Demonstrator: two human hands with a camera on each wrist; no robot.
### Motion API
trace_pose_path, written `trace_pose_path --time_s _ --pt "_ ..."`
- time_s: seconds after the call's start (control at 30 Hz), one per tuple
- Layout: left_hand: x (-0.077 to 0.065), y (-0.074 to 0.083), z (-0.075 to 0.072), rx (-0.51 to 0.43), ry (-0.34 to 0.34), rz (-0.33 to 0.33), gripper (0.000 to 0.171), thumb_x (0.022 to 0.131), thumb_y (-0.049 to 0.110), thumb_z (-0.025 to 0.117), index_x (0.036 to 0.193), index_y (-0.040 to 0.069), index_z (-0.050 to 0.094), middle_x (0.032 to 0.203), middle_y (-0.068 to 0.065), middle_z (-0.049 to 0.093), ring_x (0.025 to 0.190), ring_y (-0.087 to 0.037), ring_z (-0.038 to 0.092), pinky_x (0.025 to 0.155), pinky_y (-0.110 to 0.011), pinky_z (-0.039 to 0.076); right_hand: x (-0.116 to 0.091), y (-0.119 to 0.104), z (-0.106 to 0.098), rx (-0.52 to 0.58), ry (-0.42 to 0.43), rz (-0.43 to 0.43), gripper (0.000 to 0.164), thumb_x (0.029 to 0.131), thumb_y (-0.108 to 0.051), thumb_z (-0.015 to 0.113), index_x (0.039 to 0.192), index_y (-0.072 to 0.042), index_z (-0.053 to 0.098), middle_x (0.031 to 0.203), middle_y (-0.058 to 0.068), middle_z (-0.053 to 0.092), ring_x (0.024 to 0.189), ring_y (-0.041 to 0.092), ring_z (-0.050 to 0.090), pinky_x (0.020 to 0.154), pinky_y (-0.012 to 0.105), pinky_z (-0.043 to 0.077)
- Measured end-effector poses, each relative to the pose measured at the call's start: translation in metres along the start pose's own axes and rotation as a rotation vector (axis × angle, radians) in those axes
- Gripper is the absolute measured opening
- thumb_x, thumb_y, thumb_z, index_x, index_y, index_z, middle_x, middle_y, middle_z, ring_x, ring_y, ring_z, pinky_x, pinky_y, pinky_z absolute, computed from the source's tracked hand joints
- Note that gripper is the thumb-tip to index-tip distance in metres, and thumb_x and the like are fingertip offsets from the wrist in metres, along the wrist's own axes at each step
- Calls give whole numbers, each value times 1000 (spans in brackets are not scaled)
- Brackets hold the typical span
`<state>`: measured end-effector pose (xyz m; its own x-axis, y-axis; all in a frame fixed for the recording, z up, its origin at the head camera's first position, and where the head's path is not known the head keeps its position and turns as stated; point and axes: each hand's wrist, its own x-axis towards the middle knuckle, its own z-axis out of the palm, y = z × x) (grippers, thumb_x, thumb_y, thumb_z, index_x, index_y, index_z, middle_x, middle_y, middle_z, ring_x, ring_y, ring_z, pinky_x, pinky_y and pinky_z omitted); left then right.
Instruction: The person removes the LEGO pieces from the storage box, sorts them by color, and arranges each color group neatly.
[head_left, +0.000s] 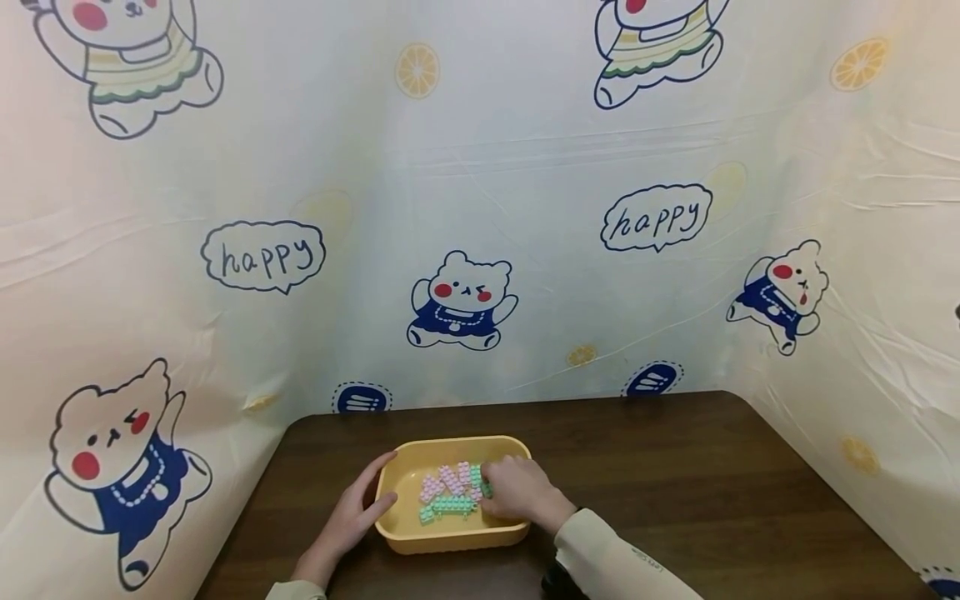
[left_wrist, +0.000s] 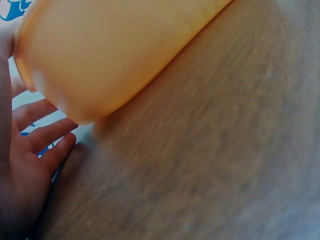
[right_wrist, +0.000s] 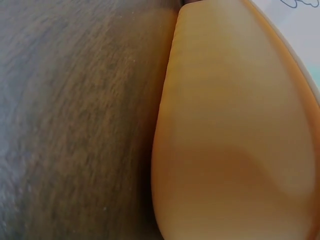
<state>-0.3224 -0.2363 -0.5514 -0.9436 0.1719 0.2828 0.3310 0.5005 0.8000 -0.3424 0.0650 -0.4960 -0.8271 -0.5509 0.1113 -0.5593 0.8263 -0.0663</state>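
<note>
A yellow plastic tray (head_left: pixel 452 546) with rounded corners sits on the table. In it lie several small studded toy pieces, pink pieces (head_left: pixel 442 481) beside a long mint-green piece (head_left: pixel 452 505). My left hand (head_left: pixel 348 518) steadies the tray's left end, thumb at the rim and loosely spread fingers along the outer side, as the left wrist view also shows. My right hand (head_left: pixel 521 490) reaches over the right rim into the tray. Its curled fingers pinch a mint-green piece (head_left: pixel 486 490), mostly hidden by the hand.
The dark wooden table (head_left: pixel 660 492) extends to both sides of the tray. Behind it hangs a pale curtain (head_left: pixel 360 167) printed with bears and orange slices. A dark object (head_left: pixel 558 581) lies under the right sleeve near the bottom edge.
</note>
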Motion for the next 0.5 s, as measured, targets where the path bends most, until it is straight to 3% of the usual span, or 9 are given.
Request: trace_pose_path --time_s 0.33,0.5 --pt "-1 2 0 -37 0 -10 58 93 28 64 146 24 41 151 -6 43 135 -28 46 103 -30 40 -3 -2 -15 75 -21 8 29 80 -35 76 100 -14 72 67 -10 55 57 7 44 50 25 39" --pt "-2 11 -1 -24 -5 -31 59 94 24 63 148 18 40 151 -9 43 135 -31 45 104 -37 40 -7 0 -28 109 29 -4 27 81 -30 73 103 -16 71 56 -11 45 49 6 35 43 24 33"
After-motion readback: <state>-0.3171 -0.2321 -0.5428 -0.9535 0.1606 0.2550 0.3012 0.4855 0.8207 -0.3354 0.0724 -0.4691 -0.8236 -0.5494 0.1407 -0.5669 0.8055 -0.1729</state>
